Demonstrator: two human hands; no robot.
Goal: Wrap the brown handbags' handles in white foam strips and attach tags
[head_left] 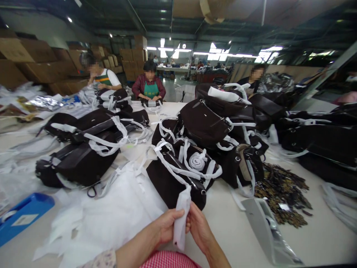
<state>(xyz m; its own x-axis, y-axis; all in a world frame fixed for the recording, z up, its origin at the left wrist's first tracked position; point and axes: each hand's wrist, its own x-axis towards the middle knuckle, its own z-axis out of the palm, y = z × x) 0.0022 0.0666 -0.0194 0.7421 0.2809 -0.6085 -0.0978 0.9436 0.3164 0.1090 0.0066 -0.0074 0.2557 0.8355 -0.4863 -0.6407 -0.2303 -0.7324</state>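
My left hand (169, 225) grips a strip of white wrapping paper (182, 208) from the left, its thumb lying across the front. From the right, my right hand (196, 221) closes its fingers on the same paper, which is rolled into a flat tube. The tube's upper end runs up to the white-wrapped strap of a dark brown handbag (170, 178) just beyond my hands. What lies inside the paper is hidden. On top of that bag sits a coiled white-wrapped strap (197, 160). White tissue sheets (119, 208) spread on the table to the left of my hands.
A blue tape dispenser (30, 210) stands at the left, a grey tape dispenser (264, 227) at the right. Beside the latter lies a heap of small brown tags (284, 193). More dark bags (80, 160) are piled around. Co-workers (150, 83) are across the table.
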